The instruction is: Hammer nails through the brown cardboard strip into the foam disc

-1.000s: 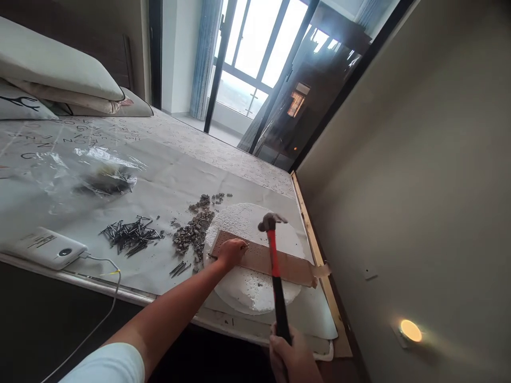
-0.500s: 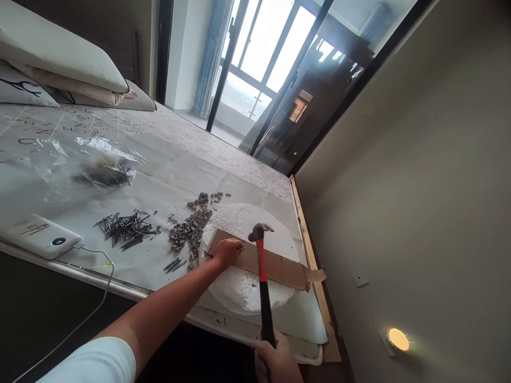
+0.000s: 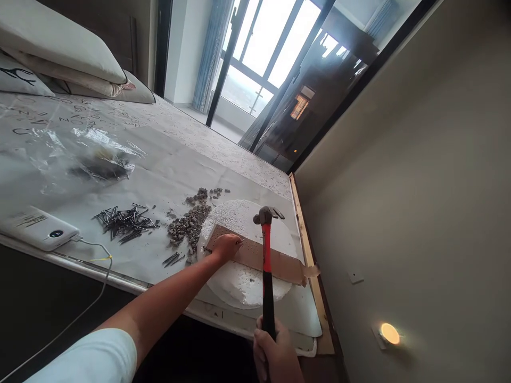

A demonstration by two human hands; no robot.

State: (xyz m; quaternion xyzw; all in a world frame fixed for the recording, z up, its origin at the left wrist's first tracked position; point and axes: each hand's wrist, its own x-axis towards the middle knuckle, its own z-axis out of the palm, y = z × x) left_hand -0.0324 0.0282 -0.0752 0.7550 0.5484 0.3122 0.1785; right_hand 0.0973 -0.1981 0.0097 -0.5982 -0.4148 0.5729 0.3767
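My right hand [image 3: 273, 343] grips the black end of a claw hammer [image 3: 266, 255] with a red upper handle; its metal head is raised above the board. My left hand [image 3: 227, 247] rests on a brown cardboard strip [image 3: 275, 261], its fingers pinched on a nail, mostly hidden, with only a small glint at the fingertips. Rows of small holes mark the strip near that hand. A dark nail [image 3: 206, 249] juts out at the strip's left end. Beneath the strip lies a round white foam slab [image 3: 247, 295].
Grey gravel [image 3: 189, 226] lies left of the slab. Further left are a pile of nails [image 3: 123, 221], a few loose nails [image 3: 172, 259], a clear plastic bag [image 3: 99, 159] and a white power bank [image 3: 40, 229] with a cable. A wall [image 3: 419, 159] rises at the right.
The hammer has risen a little, its head moving up and to the right in view. My left hand keeps its pinch on the strip. The whole view has shifted slightly.
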